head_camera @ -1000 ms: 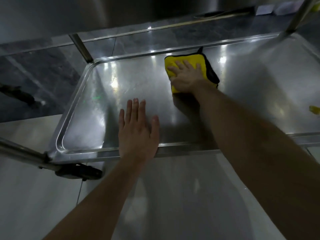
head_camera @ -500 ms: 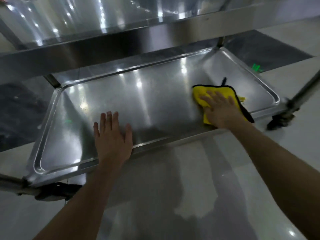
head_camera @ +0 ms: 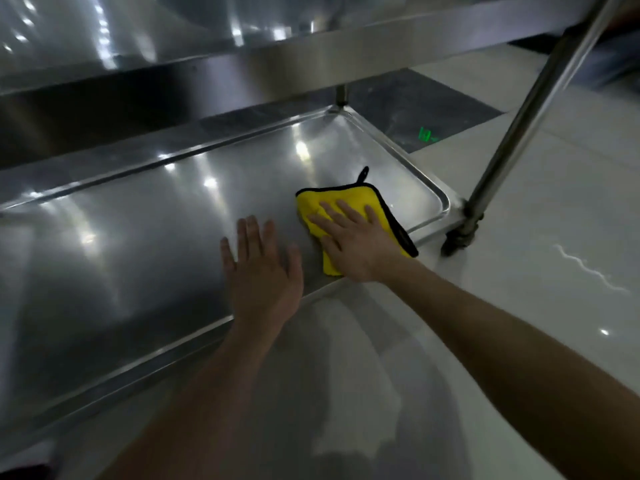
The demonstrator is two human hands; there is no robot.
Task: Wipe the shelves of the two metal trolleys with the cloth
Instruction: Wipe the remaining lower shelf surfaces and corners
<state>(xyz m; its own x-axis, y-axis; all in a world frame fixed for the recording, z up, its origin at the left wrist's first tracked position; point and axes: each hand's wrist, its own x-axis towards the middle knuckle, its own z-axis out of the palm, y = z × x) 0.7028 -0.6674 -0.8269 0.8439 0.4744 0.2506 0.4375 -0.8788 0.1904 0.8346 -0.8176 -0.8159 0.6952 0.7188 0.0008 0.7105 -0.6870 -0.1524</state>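
Reaching over the pale floor (head_camera: 519,306), both forearms come in to the near rim of the lower shelf (head_camera: 138,258). The left hand (head_camera: 263,271) lies flat on the steel with fingers straight, its wrist over the rim — it holds nothing. Just to its right, the right hand (head_camera: 356,244) presses flat on the yellow cloth (head_camera: 349,199), fingers straight over the fabric, not curled round it. The cloth lies folded near the right end of the shelf, its near corner at the rim and its black loop pointing away. In 1 second it has swept from the far middle of the shelf to this near right part, and the left hand now sits much closer to it. That suggests the middle is covered — the right-hand corner beyond the cloth looks next. Farther right stand the trolley post (head_camera: 530,109) and its caster (head_camera: 459,237); the upper shelf (head_camera: 207,32) hangs above. Only 1 trolley is in view, so the job is likely far from done.
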